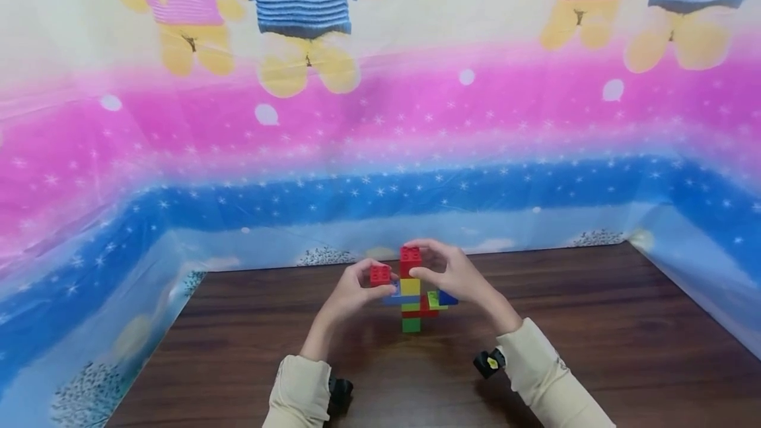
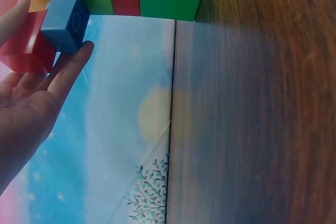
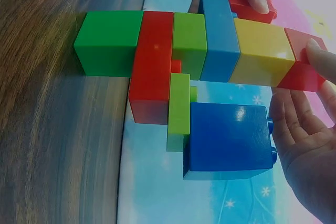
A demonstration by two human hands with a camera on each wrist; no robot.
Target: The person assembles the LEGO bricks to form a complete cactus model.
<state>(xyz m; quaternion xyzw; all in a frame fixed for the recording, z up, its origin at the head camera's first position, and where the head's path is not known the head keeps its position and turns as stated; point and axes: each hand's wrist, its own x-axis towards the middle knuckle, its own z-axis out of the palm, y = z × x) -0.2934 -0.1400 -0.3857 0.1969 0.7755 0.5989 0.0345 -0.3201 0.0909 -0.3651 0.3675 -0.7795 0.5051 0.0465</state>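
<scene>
A tower of toy building bricks stands upright on the table, with a green brick [image 1: 411, 325] at its foot. Above it come a red brick [image 3: 152, 72], a lime brick [image 3: 189, 45], a long light blue brick [image 3: 219, 38] and a yellow brick [image 3: 262, 51]. My right hand [image 1: 456, 274] pinches the red brick [image 1: 410, 254] at the top. With thumb and fingers, my left hand [image 1: 349, 292] holds another red brick [image 1: 380, 275] at the light blue brick's left end; whether it is fully seated I cannot tell. A thin lime brick [image 3: 179, 111] and a dark blue brick [image 3: 228, 137] form the right-hand branch.
The dark wooden table [image 1: 250, 349] ends at a printed cloth backdrop [image 1: 380, 203] behind and at both sides. Black wrist devices, one near the right sleeve [image 1: 489, 363] and one by the left sleeve [image 1: 340, 393], hang below the wrists.
</scene>
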